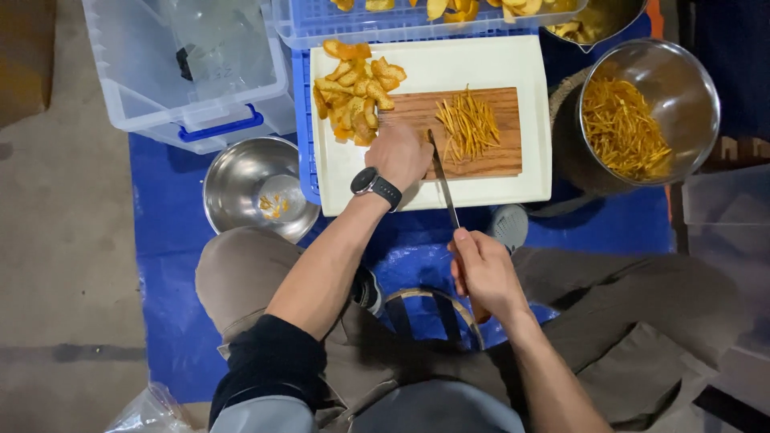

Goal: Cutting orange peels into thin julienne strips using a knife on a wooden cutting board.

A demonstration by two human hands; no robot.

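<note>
Two hands are at work in the head view: my left hand (pixel 401 154) rests curled on the wooden cutting board (pixel 489 108), fingers bent over whatever peel lies beneath it, and my right hand (pixel 484 273) is wrapped tight around the knife (pixel 443 180), blade tip on the board. Cut orange strips (pixel 468 124) lie just beside the blade, uncut peel pieces (pixel 353 90) at the board's left edge. I judge slicing is underway; each cut calls for keeping my fingertips clear.

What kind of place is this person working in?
Probably an informal food-prep spot on the floor, not a kitchen counter. A wooden board lies over a blue tarp, with steel bowls and a plastic bin around, and bare concrete beside it.
</note>
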